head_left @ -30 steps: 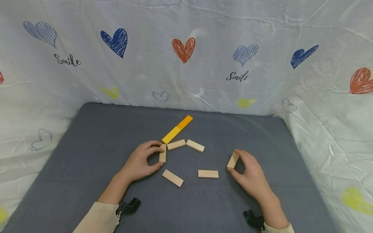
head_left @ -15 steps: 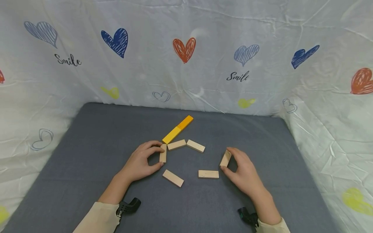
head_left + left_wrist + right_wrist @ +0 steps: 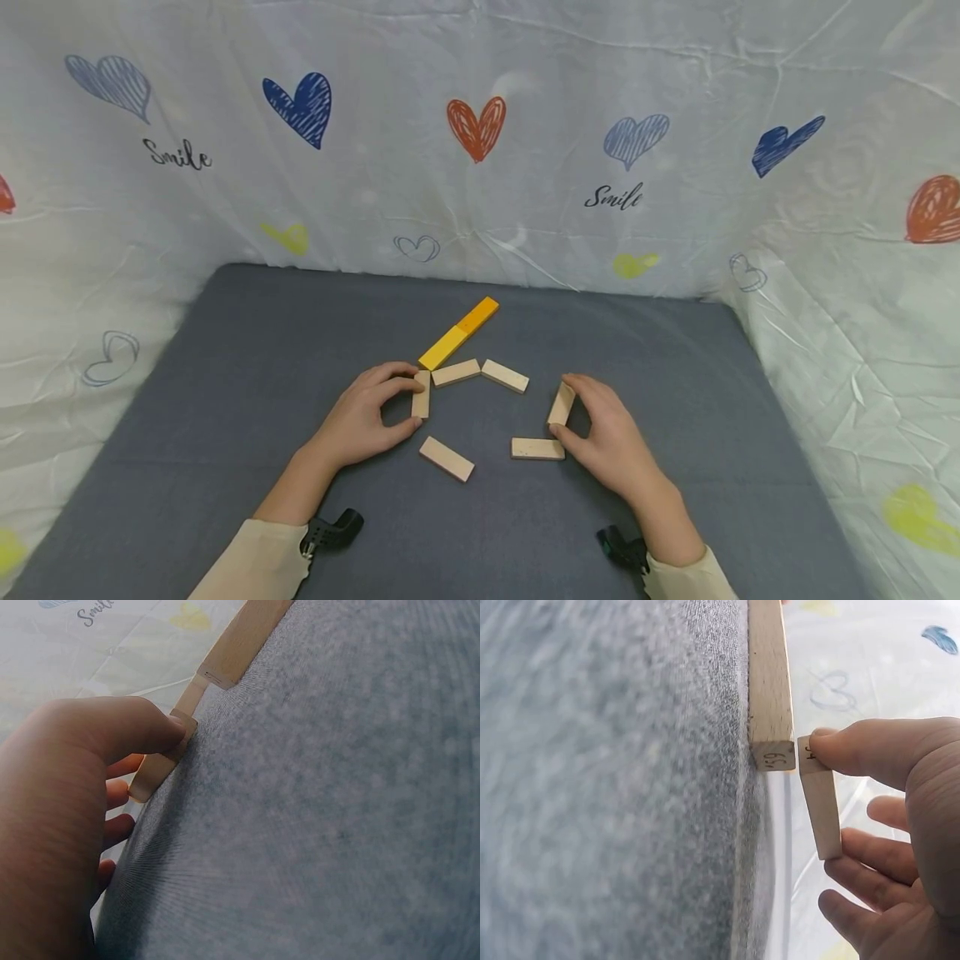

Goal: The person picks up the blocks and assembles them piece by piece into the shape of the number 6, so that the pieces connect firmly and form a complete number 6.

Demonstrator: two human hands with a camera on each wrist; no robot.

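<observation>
My left hand (image 3: 366,418) pinches a plain wooden block (image 3: 421,400) end to end, thumb on its near end and fingers at the far one. That block lies at the lower end of a yellow block (image 3: 442,348). In the left wrist view the thumb presses the end of the same block (image 3: 152,777). My right hand (image 3: 617,446) grips another wooden block (image 3: 561,405) by its two ends, just above the right end of a flat block (image 3: 536,449). In the right wrist view, the gripped block (image 3: 821,806) shows a stamped number on its end, beside the flat block (image 3: 770,682).
An orange block (image 3: 478,316) continues the line of the yellow one. Two wooden blocks, one on the left (image 3: 456,372) and one on the right (image 3: 505,376), form a shallow peak. A slanted block (image 3: 447,459) lies nearer. A white printed curtain (image 3: 480,208) borders the grey cloth (image 3: 480,542).
My right hand has carried its wooden block leftward and slightly away from me, from beyond the flat block to right above its end. The left hand stays in place on its block.
</observation>
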